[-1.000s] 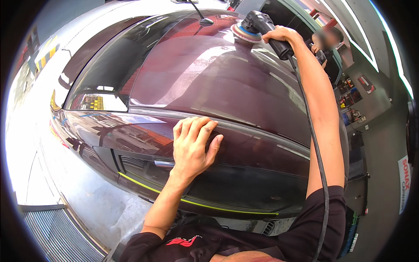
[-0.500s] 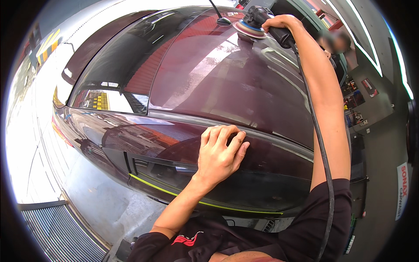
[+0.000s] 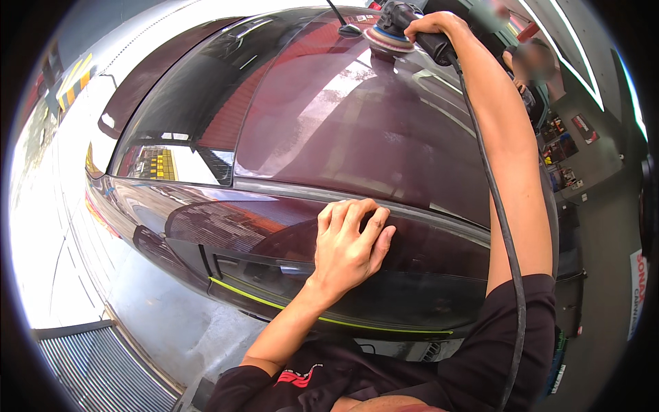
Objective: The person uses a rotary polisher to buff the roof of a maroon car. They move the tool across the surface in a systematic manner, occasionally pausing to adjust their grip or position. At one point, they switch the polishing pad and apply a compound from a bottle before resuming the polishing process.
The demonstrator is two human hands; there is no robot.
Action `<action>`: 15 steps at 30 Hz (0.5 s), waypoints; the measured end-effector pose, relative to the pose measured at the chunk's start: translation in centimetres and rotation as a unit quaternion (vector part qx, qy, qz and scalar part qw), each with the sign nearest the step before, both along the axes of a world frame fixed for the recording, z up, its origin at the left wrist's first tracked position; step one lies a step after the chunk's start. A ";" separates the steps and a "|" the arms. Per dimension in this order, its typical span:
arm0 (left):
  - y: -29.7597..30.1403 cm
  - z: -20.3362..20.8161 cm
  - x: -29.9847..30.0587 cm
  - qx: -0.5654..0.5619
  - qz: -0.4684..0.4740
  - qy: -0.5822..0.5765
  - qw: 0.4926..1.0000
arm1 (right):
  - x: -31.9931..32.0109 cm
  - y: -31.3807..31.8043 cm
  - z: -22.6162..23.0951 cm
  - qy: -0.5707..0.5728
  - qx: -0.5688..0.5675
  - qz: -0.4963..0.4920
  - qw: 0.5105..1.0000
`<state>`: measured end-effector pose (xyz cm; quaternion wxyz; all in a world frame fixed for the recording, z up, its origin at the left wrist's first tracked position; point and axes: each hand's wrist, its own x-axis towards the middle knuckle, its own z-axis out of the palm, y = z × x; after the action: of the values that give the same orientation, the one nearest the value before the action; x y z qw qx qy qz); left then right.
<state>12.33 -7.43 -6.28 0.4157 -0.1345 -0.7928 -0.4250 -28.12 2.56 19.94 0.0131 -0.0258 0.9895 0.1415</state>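
Observation:
My right hand (image 3: 437,26) grips the handle of a black polisher (image 3: 397,15) at the far side of a dark maroon car roof (image 3: 322,147). The polisher's round pad (image 3: 388,42) lies against the roof, close to a small antenna (image 3: 349,31). My left hand (image 3: 351,244) rests on the near roof edge, above the side window. Its fingers are bent and a little apart, with no object in them. From the polisher a black cable (image 3: 506,230) runs down along my right arm.
The rear window (image 3: 185,110) slopes away to the left. Beyond the roof at the upper right is another person (image 3: 535,65). A floor grate (image 3: 103,371) lies at the lower left, and small items (image 3: 559,151) stand along the right wall.
The polisher has shifted very slightly left, nearer the antenna, still in my right hand. My left hand stays on the roof edge. The view has moved a little.

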 end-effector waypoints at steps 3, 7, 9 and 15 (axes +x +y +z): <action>0.2 0.0 0.1 -0.005 0.000 -0.007 1.000 | -0.5 2.1 -0.1 0.027 0.004 0.002 1.000; 0.5 0.1 0.2 0.002 0.008 -0.007 1.000 | -0.3 5.6 0.1 0.022 -0.016 -0.005 1.000; 0.7 0.1 0.3 -0.004 0.017 -0.008 1.000 | 0.4 7.1 0.2 -0.015 -0.043 -0.038 0.998; 0.9 -0.2 0.5 -0.008 0.035 -0.013 0.999 | 2.0 12.1 0.9 -0.034 -0.057 -0.037 0.997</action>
<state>12.82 -6.52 -6.45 0.4190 -0.1046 -0.8054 -0.4060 -26.13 14.69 20.80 0.0507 0.0049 0.9952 0.0835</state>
